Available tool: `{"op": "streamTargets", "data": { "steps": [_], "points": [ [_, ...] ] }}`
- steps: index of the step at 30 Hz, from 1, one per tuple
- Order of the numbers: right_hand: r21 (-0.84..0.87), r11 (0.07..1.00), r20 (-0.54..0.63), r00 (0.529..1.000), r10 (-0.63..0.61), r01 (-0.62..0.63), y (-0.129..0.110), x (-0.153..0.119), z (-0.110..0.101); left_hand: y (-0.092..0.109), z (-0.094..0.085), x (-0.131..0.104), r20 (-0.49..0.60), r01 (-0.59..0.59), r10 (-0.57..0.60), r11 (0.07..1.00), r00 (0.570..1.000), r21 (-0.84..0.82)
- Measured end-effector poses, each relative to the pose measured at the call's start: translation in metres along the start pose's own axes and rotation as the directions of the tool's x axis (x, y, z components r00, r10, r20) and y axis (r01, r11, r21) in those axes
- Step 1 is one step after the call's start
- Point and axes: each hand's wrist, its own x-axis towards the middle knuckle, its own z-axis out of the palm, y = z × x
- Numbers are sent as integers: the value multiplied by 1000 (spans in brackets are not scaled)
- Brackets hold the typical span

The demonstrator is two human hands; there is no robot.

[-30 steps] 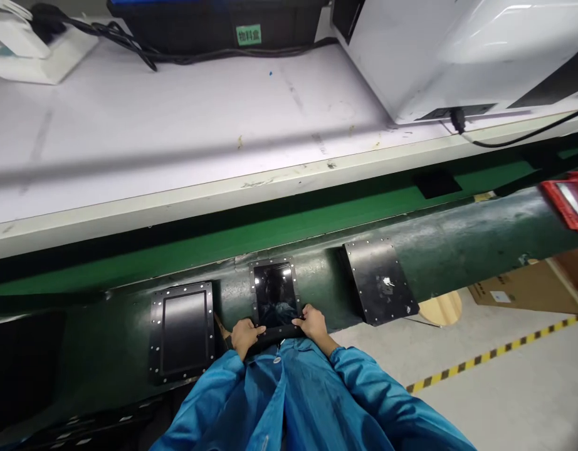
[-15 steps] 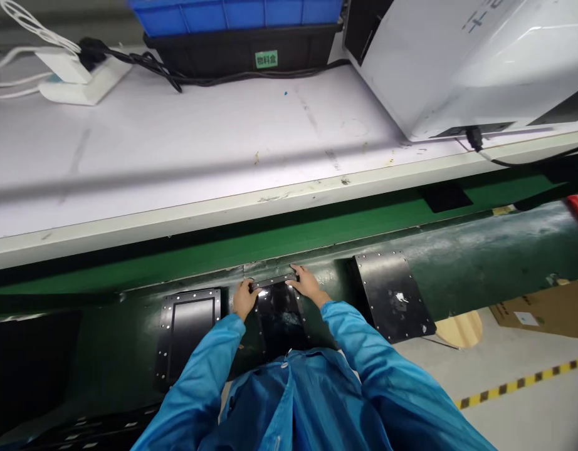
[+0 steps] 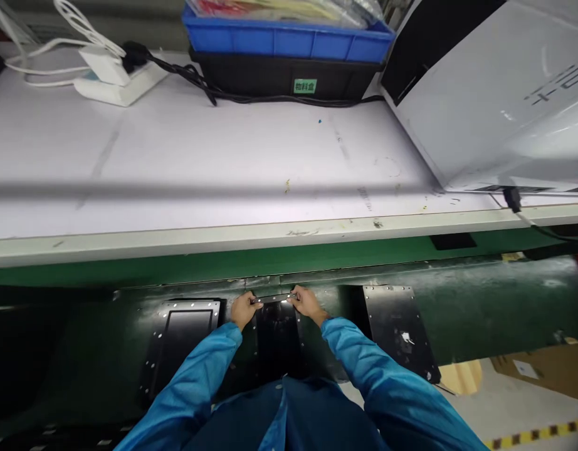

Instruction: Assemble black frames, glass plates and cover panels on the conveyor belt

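Between my hands is a black panel (image 3: 278,332) with small bright dots along its edges, its lower part close to my blue smock. My left hand (image 3: 244,309) grips its far left corner, thumb on top. At the far right corner my right hand (image 3: 308,302) holds the same panel, fingers curled over the edge. To the left lies a black framed panel (image 3: 188,335) on the green surface (image 3: 486,300). A flat black panel (image 3: 399,326) with a white mark rests to the right.
A white shelf (image 3: 176,237) runs across beyond my hands, bearing a blue bin (image 3: 289,39) on a black bin (image 3: 251,78), a power strip (image 3: 124,94) with cables, and a large white machine (image 3: 496,125). A cardboard box (image 3: 547,369) stands lower right.
The view has tilted upward and turned, so the shelf and bins appear lower and further right. My right hand's fingers have closed in on the panel's corner.
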Motion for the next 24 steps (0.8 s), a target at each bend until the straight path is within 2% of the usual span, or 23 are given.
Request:
{"op": "streamTargets", "data": {
  "steps": [3, 5, 7, 9, 11, 13, 15, 17, 20, 22, 23, 24],
  "points": [
    [-29, 1000, -86, 996, -4, 1, -7, -3, -3, 14, -1, -27, -74, -28, 28, 1000, 997, 5],
    [-44, 999, -168, 986, -6, -2, -8, -9, 1, 10, -3, -55, -188, -72, 78, 997, 979, 39],
    [-26, 999, -257, 966, 22, -29, -5, -22, 10, -10, -8, -88, -353, -21, 59, 994, 934, 110],
    [32, 997, -302, 950, 73, -66, 3, -43, 22, -42, -14, -120, -508, 144, -38, 975, 861, 171],
    [107, 990, -270, 956, 113, -87, 8, -69, 37, -74, -19, -145, -566, 319, -152, 925, 810, 208],
    [181, 981, -180, 978, 107, -74, 6, -94, 51, -97, -23, -161, -531, 388, -200, 881, 824, 270],
    [242, 969, -88, 993, 75, -52, -6, -113, 64, -108, -29, -170, -468, 360, -174, 868, 866, 342],
    [285, 958, -23, 999, 30, -22, -27, -127, 75, -112, -40, -180, -431, 299, -128, 885, 893, 356],
    [356, 932, 41, 995, -86, 65, -62, -136, 86, -115, -68, -199, -452, 291, -182, 939, 873, 185],
    [416, 904, 54, 989, -135, 101, -80, -139, 93, -119, -86, -208, -481, 237, -244, 969, 842, -76],
    [450, 888, 48, 990, -130, 95, -87, -139, 97, -120, -91, -209, -471, 158, -262, 955, 842, -250],
    [486, 870, 36, 994, -108, 77, -91, -140, 100, -118, -91, -209, -443, 66, -275, 899, 853, -432]
  ]
}}
